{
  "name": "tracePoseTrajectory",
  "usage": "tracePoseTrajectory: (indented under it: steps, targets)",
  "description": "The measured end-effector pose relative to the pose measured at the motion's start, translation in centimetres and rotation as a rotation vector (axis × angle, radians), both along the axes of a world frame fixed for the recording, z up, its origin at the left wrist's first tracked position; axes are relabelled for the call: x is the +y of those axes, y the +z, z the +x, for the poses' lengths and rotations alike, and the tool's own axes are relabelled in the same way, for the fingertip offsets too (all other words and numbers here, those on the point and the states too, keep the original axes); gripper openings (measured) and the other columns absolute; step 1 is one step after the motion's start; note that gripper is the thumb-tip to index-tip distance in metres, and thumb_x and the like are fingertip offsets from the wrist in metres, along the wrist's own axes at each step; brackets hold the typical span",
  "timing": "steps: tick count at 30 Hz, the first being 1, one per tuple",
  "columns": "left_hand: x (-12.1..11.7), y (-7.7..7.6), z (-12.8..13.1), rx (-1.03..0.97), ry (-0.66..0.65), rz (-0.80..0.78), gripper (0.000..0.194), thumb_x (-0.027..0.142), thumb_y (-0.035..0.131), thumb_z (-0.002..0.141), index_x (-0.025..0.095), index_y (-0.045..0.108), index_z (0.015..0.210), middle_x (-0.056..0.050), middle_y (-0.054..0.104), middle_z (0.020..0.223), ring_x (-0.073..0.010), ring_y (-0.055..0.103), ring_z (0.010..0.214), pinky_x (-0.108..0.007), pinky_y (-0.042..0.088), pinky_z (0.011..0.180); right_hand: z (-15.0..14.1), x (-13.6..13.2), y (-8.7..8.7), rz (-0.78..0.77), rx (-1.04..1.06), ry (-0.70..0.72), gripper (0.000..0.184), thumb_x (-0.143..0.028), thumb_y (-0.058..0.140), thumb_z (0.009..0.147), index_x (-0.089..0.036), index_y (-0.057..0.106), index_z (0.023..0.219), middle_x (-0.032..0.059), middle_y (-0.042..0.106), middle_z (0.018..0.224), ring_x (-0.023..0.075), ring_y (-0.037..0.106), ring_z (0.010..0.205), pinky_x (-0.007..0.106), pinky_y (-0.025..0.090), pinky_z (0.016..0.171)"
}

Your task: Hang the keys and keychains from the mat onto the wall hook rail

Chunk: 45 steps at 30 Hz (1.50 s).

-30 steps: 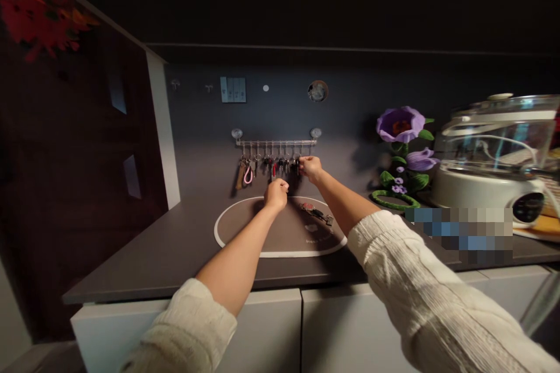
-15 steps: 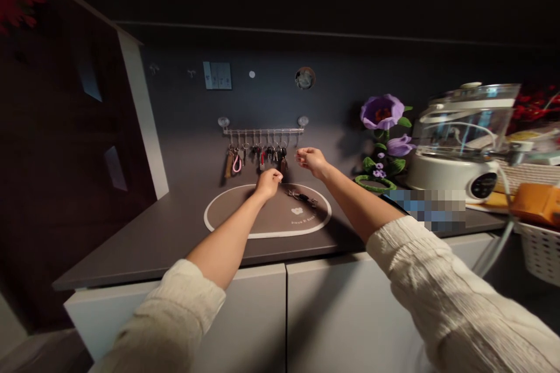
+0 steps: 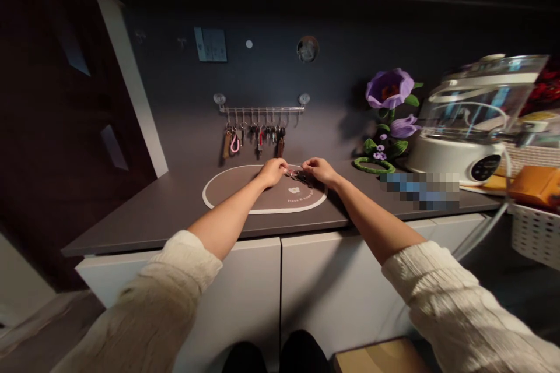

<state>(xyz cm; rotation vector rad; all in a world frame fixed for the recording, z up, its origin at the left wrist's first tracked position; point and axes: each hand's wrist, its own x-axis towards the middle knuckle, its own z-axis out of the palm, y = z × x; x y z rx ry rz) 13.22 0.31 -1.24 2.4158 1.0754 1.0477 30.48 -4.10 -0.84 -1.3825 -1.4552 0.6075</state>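
Observation:
A bunch of keys with a metal ring and dark parts is at the right side of the oval brown mat. My left hand has its fingers pinched at the left end of the bunch. From the other side my right hand pinches close by, its fingertips against the bunch's upper right. Several sets of keys hang behind on a clear hook rail, among them a pink loop and a brown strap. The rail's right end hook carries no keys.
A purple fabric flower in a green ring base stands right of the mat, beside a white and clear countertop appliance. A white perforated basket is at the far right. White cabinet doors run below the dark counter.
My right hand has come down from the rail's right end to the bunch on the mat. My left hand has lowered to the bunch's other side. The view has tilted down.

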Motion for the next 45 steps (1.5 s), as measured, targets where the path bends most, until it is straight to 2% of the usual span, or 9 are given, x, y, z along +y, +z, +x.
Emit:
tracePoseTrajectory:
  steps: [4,10,20,25,31,34,39,45]
  targets:
    - [-0.22,-0.07,-0.03,0.053,0.009,0.007,0.015,0.014,0.053,0.072,0.015,0.064,0.082,-0.002,0.063,0.077,-0.0112,0.054,0.069,-0.022,0.042,0.071,0.35,0.25,-0.26,0.033,-0.191,-0.063,0.009,-0.021,0.064,0.066,-0.014,0.06,0.062,-0.0018,0.056,0.054,0.0064,0.043,0.051,0.019,0.032,0.051]
    - [-0.03,-0.42,-0.14,0.074,0.001,0.0,0.015,0.015,0.054,0.071,0.014,0.064,0.082,-0.002,0.062,0.071,-0.0114,0.053,0.066,-0.022,0.041,0.066,0.24,0.48,-0.18,-0.015,-0.324,-0.044,0.014,-0.025,0.068,0.064,-0.014,0.062,0.059,-0.0007,0.056,0.051,0.0073,0.043,0.049,0.019,0.029,0.049]
    - [0.18,-0.85,-0.17,0.093,-0.011,-0.005,0.014,0.016,0.055,0.07,0.014,0.065,0.08,-0.001,0.061,0.068,-0.0111,0.052,0.062,-0.022,0.04,0.064,0.33,0.88,-0.56,-0.012,-0.235,0.083,0.016,-0.025,0.071,0.06,-0.013,0.062,0.057,-0.0016,0.054,0.047,0.0057,0.04,0.044,0.018,0.029,0.045]
    - [0.11,-0.76,-0.19,0.096,-0.015,-0.016,0.014,0.015,0.055,0.07,0.013,0.065,0.08,-0.001,0.06,0.068,-0.0104,0.051,0.061,-0.021,0.039,0.062,0.15,0.84,-0.32,0.04,-0.306,0.071,0.013,-0.023,0.069,0.062,-0.013,0.062,0.059,-0.0008,0.057,0.054,0.0062,0.042,0.048,0.018,0.032,0.049]
    - [-0.06,-0.64,-0.22,0.102,-0.005,-0.022,0.015,0.017,0.055,0.07,0.013,0.064,0.082,-0.002,0.061,0.072,-0.0108,0.052,0.065,-0.022,0.04,0.065,0.24,0.82,-0.27,0.013,-0.418,0.07,0.017,-0.031,0.064,0.067,-0.014,0.063,0.067,0.0002,0.061,0.064,0.0077,0.048,0.055,0.019,0.036,0.056]
    - [-0.12,-0.54,-0.28,0.112,0.002,-0.011,0.016,0.017,0.054,0.071,0.013,0.064,0.082,-0.003,0.062,0.074,-0.0115,0.053,0.067,-0.023,0.041,0.066,0.2,0.67,-0.2,0.015,-0.39,0.096,0.019,-0.033,0.062,0.068,-0.013,0.062,0.069,0.0008,0.06,0.065,0.008,0.048,0.056,0.02,0.036,0.057]
    - [-0.13,-0.37,-0.35,0.101,0.015,0.004,0.016,0.015,0.054,0.071,0.013,0.064,0.083,-0.004,0.063,0.078,-0.0126,0.054,0.072,-0.024,0.042,0.071,0.06,0.55,-0.17,0.031,-0.227,0.166,0.018,-0.03,0.062,0.067,-0.012,0.057,0.067,0.0,0.056,0.061,0.0066,0.045,0.054,0.019,0.035,0.054]
    - [0.22,-0.52,-0.28,0.045,0.016,-0.006,0.015,0.015,0.053,0.072,0.013,0.063,0.083,-0.003,0.062,0.075,-0.0108,0.054,0.067,-0.023,0.042,0.07,0.01,0.53,-0.24,0.081,-0.072,0.199,0.021,-0.031,0.064,0.064,-0.014,0.054,0.069,-0.0032,0.052,0.057,0.0058,0.042,0.052,0.019,0.034,0.052]
